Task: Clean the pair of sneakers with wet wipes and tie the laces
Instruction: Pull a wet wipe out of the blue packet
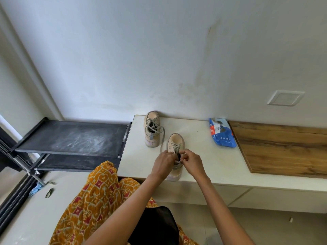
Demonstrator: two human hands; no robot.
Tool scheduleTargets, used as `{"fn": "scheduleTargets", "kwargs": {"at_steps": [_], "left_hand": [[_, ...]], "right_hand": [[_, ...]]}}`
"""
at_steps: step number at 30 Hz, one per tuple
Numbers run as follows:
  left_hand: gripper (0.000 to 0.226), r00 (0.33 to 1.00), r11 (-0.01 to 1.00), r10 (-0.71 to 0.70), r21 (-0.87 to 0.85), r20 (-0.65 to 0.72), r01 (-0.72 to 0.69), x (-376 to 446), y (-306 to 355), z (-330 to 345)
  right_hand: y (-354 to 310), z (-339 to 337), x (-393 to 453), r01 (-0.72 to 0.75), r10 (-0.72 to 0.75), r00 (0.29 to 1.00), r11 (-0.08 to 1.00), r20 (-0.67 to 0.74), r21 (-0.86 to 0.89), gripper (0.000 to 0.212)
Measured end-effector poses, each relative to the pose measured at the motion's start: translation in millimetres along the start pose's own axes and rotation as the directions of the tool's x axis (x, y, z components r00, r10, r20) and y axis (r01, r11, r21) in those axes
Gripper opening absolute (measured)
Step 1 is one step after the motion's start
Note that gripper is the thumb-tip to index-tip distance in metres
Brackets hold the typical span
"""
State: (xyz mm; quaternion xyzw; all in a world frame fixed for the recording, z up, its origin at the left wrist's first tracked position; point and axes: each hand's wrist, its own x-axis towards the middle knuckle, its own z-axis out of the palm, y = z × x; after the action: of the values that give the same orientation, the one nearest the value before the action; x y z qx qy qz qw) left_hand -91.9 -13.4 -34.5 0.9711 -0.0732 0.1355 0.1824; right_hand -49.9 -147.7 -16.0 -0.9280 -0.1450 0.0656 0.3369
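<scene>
pinching near sneaker (175, 147) laces (177, 149), both hands.

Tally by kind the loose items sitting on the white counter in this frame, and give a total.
Sneakers: 2, the near sneaker with both hands at its laces, and the far sneaker by the wall
Wet wipes packs: 1, the blue wipes pack
Total: 3
</scene>
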Motion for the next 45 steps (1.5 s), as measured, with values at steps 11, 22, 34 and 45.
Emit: {"fn": "scheduleTargets", "kwargs": {"at_steps": [11, 22, 34, 45], "left_hand": [[0.011, 0.905, 0.851, -0.425, -0.349, -0.019, 0.392, 0, 8, 3], [0.017, 0.841, 0.687, -0.539, -0.553, 0.049, 0.472, 3, 5, 1], [0.018, 0.852, 0.745, -0.512, -0.550, -0.109, 0.377, 10, 13, 13], [0.032, 0.936, 0.799, -0.349, -0.505, 0.054, 0.327, 122, 75, 43]], "right_hand": [[4, 9, 3, -0.043, 0.010, 0.992, 0.965, -0.126, -0.259, 0.019], [-5, 8, 19, 0.063, -0.081, 0.993, 0.979, -0.087, -0.193, 0.026], [19, 8, 12, 0.124, -0.121, 0.979, 0.992, -0.162, 0.009, 0.012], [77, -34, 73, 0.031, 0.042, 0.893, 0.988, -0.448, 0.154, 0.015]]}}
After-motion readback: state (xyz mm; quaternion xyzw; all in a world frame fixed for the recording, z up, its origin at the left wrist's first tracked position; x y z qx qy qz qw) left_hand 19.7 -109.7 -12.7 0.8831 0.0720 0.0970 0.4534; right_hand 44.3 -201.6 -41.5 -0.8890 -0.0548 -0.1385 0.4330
